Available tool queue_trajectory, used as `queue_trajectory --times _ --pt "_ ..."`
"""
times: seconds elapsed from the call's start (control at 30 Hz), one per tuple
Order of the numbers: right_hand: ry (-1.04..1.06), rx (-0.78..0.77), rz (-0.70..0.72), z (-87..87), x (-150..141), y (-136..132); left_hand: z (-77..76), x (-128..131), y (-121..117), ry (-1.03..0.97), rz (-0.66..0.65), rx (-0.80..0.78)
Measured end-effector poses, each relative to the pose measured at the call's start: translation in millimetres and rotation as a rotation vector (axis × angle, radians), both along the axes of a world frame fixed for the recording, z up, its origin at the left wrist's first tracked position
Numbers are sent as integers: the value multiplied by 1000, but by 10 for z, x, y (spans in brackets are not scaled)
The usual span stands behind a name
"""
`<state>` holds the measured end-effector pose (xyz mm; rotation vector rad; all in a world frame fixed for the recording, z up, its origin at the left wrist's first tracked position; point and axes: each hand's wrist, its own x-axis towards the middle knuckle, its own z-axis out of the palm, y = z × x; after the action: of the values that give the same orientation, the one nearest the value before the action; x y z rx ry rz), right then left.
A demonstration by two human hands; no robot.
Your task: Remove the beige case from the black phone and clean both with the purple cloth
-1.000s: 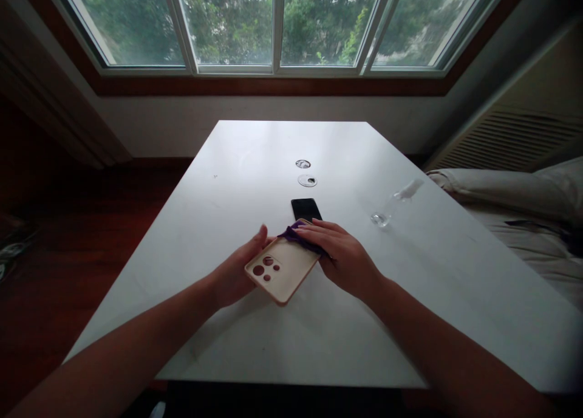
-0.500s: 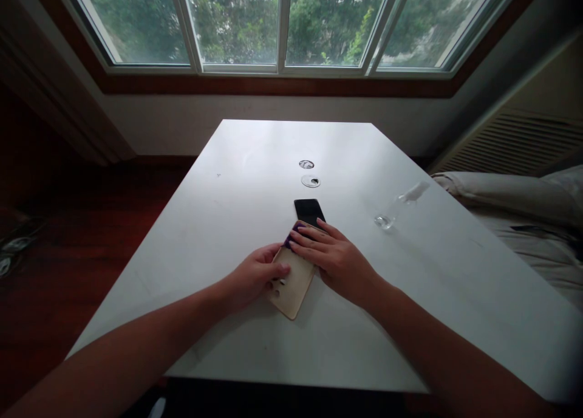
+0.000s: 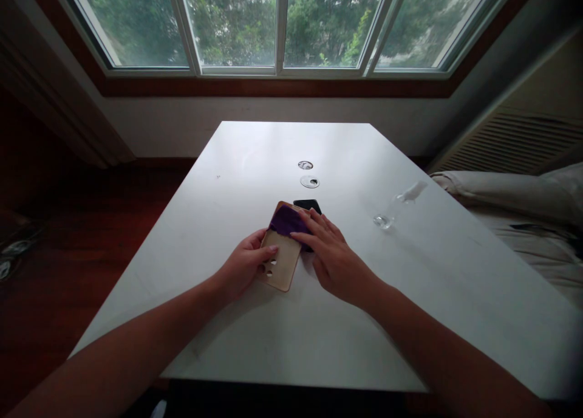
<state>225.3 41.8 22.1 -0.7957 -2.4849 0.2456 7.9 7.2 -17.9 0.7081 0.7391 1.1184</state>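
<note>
A beige phone case point(image 3: 282, 261) with camera holes near its lower left end is tilted in my left hand point(image 3: 243, 263). My left thumb lies over its inner face while the fingers grip the left edge from behind. Across the case's upper part spreads a purple cloth point(image 3: 286, 220), pressed there by the fingers of my right hand point(image 3: 334, 259). Part of the cloth hangs over the case's right edge beneath those fingers. Just behind the case lies a black phone point(image 3: 307, 205) on the table, mostly covered by the case and my right hand.
A clear spray bottle point(image 3: 385, 222) lies on its side on the white table point(image 3: 218, 339) to the right. Two round cable-hole fittings point(image 3: 310, 181) are farther back. A light cushioned seat point(image 3: 492, 190) stands beyond the right edge, and a window point(image 3: 277, 29) is ahead.
The phone case has moved up and left and now covers more of the black phone. My right fingers have shifted toward its right edge, baring more of the purple cloth.
</note>
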Motion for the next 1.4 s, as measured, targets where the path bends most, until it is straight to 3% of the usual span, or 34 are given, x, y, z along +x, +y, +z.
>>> queue_trajectory --times 0.1,0.2,0.3,0.37,0.5,0.7,0.97,1.13,1.27,1.4 --pt "347 -240 -179 -26 -16 -2 27 -13 -9 6 10 4" --pt "662 -595 -356 -76 -57 23 42 16 -51 35 9 -3" --pt "751 -899 -332 -78 -105 19 62 51 -100 107 18 13" --pt "735 -973 -291 -49 -126 -11 79 65 -130 152 -13 51" --pt "725 -969 -341 2 -139 -80 86 76 -173 207 -102 137" --pt "747 -996 -416 15 -132 -83 65 90 -190 215 -116 161" --pt "690 -1037 -291 -38 -110 -32 -3 90 -143 222 -104 137" --pt "533 -858 -363 -68 -91 -12 -87 43 -101 314 -165 222" --pt "320 -695 -431 -30 -73 1 -37 -5 -118 421 -269 322" --pt "265 -643 -424 -14 -71 3 3 -10 -131 456 -317 346"
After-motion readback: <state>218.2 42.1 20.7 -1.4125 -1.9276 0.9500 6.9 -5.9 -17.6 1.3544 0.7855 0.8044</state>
